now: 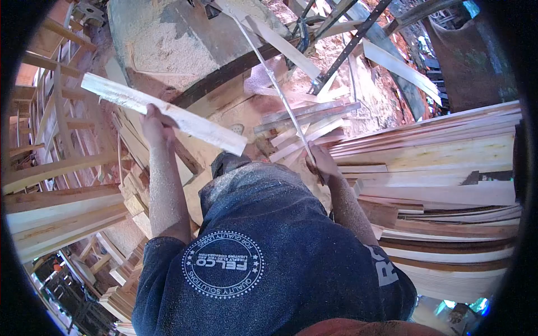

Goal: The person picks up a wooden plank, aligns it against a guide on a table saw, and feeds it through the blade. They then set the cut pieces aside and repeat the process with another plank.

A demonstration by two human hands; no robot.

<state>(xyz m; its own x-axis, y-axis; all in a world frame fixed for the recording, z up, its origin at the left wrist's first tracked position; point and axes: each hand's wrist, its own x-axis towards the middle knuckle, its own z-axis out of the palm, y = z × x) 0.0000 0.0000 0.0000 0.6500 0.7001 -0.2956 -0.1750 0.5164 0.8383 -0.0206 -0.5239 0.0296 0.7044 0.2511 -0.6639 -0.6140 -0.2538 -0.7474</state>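
My left hand (157,124) is closed around the lower edge of a pale wooden board (196,126), which is held up at a slant with its right end near my lap. In my right hand (323,161) is a long, thin, pale stick (274,81). It slopes up and left toward the sawdust-covered work surface (168,45); whether its far end touches anything, I cannot tell. Sawdust coats both forearms. My right fingers are partly hidden but wrap round the stick's near end.
Stacked long planks (437,162) lie close on my right. Wooden frames (61,112) and more boards (61,218) stand on the left. Short offcuts (308,120) lie on the ground ahead, near a dark perforated metal bar (353,45). A loose board (400,70) leans at the upper right.
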